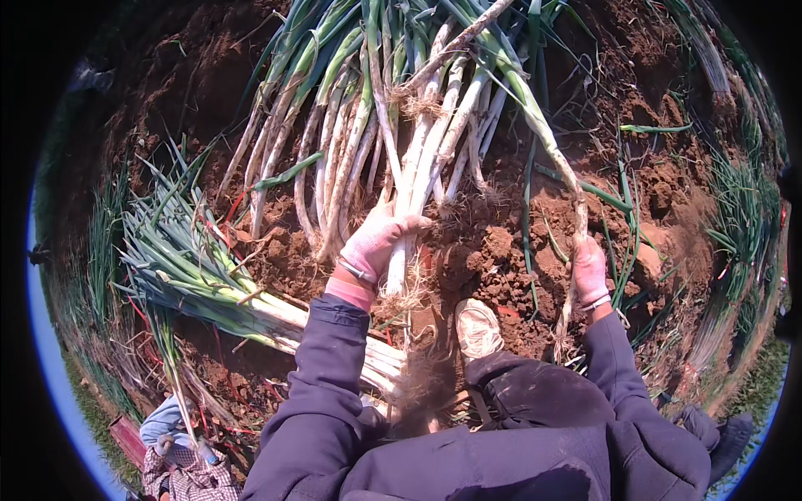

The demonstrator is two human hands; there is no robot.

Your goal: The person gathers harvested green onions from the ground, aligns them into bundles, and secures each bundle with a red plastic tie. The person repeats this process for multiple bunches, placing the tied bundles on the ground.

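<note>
My left hand (373, 244), in a pink glove, is closed round a few long green onions (424, 163), their white shanks toward me and rootlets hanging below the hand. At the right, my right hand (590, 272), also gloved in pink, grips a single soil-stained green onion (558, 154) low on its shank. Its green leaves run up and leftward to the far pile. Beyond both hands lies that loose pile of green onions (334, 142), roots toward me and leaves pointing away.
A thick bundle of green onions (292, 321) lies left of my left forearm, with red ties (227, 219) near it. Clumpy brown soil (493, 250) surrounds my shoe (479, 328). Another person (188, 463) is at the lower left. More onions (739, 217) line the right edge.
</note>
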